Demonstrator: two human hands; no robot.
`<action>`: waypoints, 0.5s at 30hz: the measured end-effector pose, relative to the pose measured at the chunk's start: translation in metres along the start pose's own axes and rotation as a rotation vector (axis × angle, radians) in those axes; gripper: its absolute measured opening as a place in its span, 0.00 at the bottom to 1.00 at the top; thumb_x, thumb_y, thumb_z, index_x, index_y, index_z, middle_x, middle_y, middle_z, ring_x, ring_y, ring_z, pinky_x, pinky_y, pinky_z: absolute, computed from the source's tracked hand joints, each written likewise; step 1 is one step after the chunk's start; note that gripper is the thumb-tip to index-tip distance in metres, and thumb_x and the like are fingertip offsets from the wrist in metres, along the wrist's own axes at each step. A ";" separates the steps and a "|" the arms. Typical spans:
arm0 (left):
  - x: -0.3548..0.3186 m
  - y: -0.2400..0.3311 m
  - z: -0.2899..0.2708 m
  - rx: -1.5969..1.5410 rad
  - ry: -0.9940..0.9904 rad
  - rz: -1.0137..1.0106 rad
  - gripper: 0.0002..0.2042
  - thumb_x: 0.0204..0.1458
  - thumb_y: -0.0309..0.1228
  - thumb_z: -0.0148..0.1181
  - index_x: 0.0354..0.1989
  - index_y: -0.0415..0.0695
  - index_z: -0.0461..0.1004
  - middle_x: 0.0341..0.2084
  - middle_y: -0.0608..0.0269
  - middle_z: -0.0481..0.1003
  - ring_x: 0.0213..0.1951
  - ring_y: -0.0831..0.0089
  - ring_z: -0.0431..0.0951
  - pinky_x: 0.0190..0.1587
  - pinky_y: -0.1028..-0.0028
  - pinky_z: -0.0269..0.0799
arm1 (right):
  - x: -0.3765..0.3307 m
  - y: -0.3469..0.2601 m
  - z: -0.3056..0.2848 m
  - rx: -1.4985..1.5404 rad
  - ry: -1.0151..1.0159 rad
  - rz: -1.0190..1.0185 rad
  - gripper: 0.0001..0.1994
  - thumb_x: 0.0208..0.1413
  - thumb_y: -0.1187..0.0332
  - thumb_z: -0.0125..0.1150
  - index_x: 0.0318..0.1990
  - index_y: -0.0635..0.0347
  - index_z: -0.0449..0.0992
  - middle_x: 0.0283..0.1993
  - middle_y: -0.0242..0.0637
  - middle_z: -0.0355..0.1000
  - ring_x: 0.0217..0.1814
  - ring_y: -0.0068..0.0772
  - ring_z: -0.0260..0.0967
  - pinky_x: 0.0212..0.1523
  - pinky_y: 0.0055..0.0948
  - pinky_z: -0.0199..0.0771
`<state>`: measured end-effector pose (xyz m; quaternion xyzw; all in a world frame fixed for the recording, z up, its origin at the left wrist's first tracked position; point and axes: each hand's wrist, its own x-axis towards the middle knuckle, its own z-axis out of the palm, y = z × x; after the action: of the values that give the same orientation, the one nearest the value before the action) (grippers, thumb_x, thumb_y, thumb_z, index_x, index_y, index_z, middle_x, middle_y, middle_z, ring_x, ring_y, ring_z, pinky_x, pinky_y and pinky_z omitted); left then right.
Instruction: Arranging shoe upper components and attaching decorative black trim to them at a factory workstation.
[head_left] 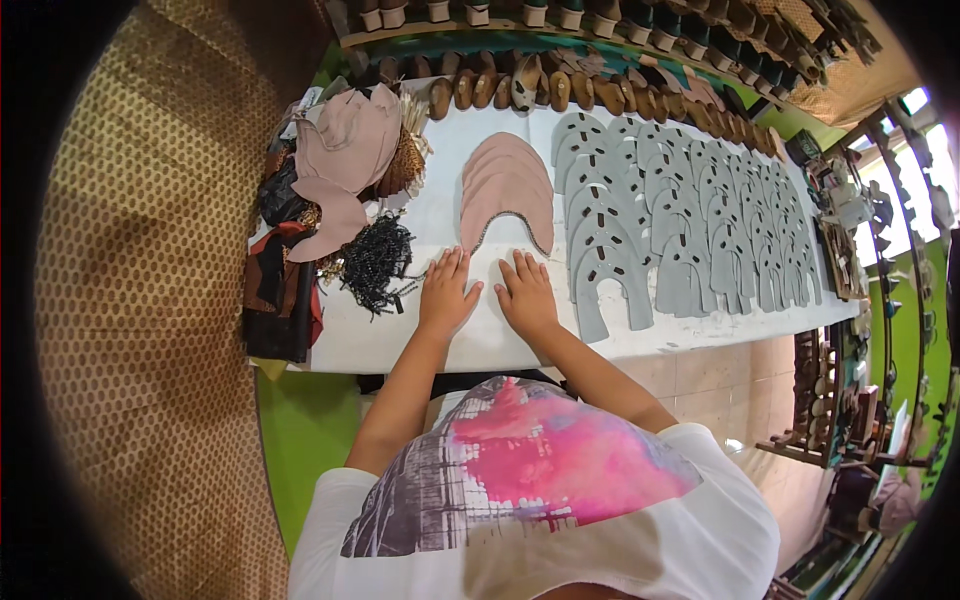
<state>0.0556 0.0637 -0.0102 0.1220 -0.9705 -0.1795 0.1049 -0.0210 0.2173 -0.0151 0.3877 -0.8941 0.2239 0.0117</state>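
My left hand (pixel 447 290) lies flat on the white table (pixel 390 345), fingers stretched out, its tips close to the left leg of a pink U-shaped leather piece. My right hand (pixel 527 292) rests palm down beside it, fingers apart and tips just below the right leg of that piece. Both hands hold nothing. The pink leather pieces (pixel 507 170) lie overlapped in a fanned stack in front of me, the nearest with a dark-trimmed inner curve. To the right, rows of overlapping grey shoe uppers (pixel 610 270) with small dark slots cover the table.
At the left sit loose pink leather scraps (pixel 350 140), a tangle of black trim (pixel 375 262) and a dark bag (pixel 278 300). Brown wooden shoe lasts (pixel 560 90) line the table's back edge. A shelf of shoes (pixel 660 35) runs above, and racks (pixel 820 400) stand at right.
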 end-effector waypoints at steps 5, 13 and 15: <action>0.005 -0.010 -0.003 -0.080 0.047 -0.002 0.24 0.48 0.36 0.55 0.54 0.37 0.63 0.53 0.49 0.64 0.57 0.53 0.61 0.60 0.59 0.52 | 0.012 0.005 -0.015 0.091 -0.050 -0.040 0.19 0.51 0.63 0.52 0.51 0.58 0.67 0.56 0.50 0.62 0.57 0.50 0.58 0.57 0.43 0.56; 0.104 -0.042 0.014 -0.445 0.206 -0.290 0.24 0.46 0.34 0.55 0.50 0.31 0.64 0.47 0.39 0.67 0.50 0.49 0.67 0.53 0.62 0.62 | 0.115 0.074 -0.027 0.136 0.283 0.120 0.21 0.46 0.66 0.55 0.49 0.64 0.68 0.47 0.52 0.67 0.47 0.52 0.64 0.49 0.43 0.64; 0.137 -0.043 0.021 -0.458 0.165 -0.353 0.25 0.44 0.35 0.56 0.49 0.30 0.64 0.45 0.38 0.68 0.48 0.50 0.69 0.51 0.62 0.64 | 0.135 0.095 -0.020 0.236 0.128 0.385 0.25 0.45 0.65 0.56 0.53 0.68 0.64 0.48 0.54 0.67 0.49 0.54 0.65 0.50 0.44 0.64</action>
<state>-0.0711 -0.0064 -0.0240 0.2761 -0.8568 -0.3987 0.1754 -0.1847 0.1897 -0.0084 0.1938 -0.9166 0.3490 -0.0201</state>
